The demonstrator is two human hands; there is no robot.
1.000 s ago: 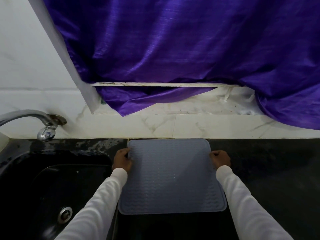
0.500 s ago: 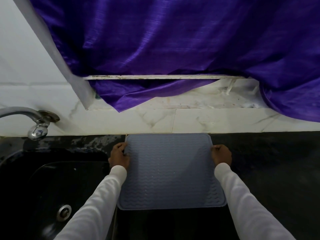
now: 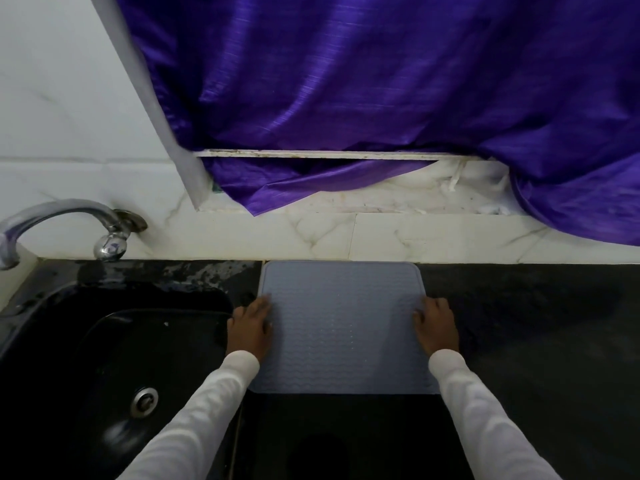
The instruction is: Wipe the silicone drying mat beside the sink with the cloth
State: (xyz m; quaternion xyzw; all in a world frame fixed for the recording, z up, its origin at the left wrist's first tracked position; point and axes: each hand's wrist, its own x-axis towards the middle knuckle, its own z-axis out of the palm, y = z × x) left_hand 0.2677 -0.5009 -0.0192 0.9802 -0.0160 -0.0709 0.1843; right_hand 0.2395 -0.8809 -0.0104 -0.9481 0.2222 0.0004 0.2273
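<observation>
Head view: grey silicone mat point(image 3: 341, 327) flat on the dark counter point(image 3: 526, 327), just right of the black sink point(image 3: 114, 358) (back edge against the wall). Left hand point(image 3: 250, 327) and right hand point(image 3: 435, 328) resting flat on its side edges, fingers extended, gripping nothing.

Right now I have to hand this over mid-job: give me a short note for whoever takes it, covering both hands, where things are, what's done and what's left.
Left hand: lies flat on the left edge of the silicone drying mat, fingers straight, holding nothing.
Right hand: lies flat on the mat's right edge, same way.
Mat: flat on the dark counter, far edge against the marble backsplash, just right of the black sink.
Done: mat laid out flat beside the sink.
Left: no wiping cloth is in view or in either hand; find it, then wipe the mat.
</observation>
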